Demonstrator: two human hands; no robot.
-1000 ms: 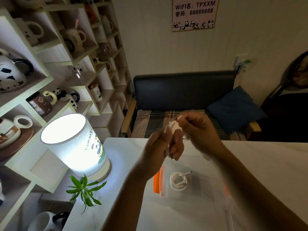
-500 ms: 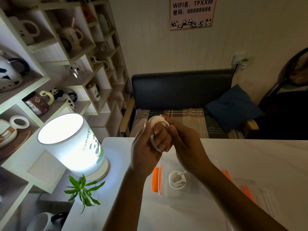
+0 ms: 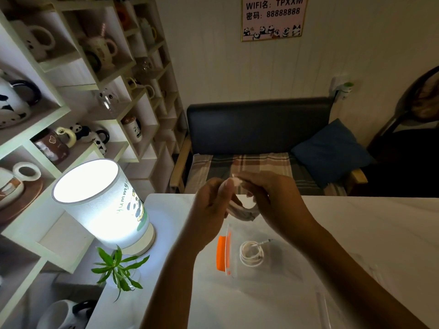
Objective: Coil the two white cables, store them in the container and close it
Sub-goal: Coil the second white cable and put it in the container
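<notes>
Raised above the clear container [image 3: 273,279], well clear of the tabletop [image 3: 356,233]: left hand [image 3: 211,210] and right hand [image 3: 273,203], close together, working the second white cable [image 3: 240,211] into loops. Left fingers [image 3: 224,193] curled round one side of the bundle; right fingers [image 3: 247,184] pinching a pale end at the top, seemingly the plug, though too blurred to tell. Hanging below the hands, a soft grey-white arc of several strands, smooth and rubbery in look. Directly beneath, inside the container: the first white cable [image 3: 251,254], already wound into a neat flat ring with its short plug end poking out toward the right. Container itself thin, glassy, near-invisible plastic, with an orange clasp [image 3: 222,254] on its left edge. To the right of the container, nearer the camera, a faint transparent sheet with straight edges, probably the lid [image 3: 325,302]. Left of the container, a glowing cylindrical lamp [image 3: 102,203] with a frosted shade and a small leafy plant [image 3: 118,269] at its base. Judged step: last turns of the second coil. Next move likely to call for a firm pinch so that the loops do not spring apart, then a lowering beside the first ring, then the lid.
</notes>
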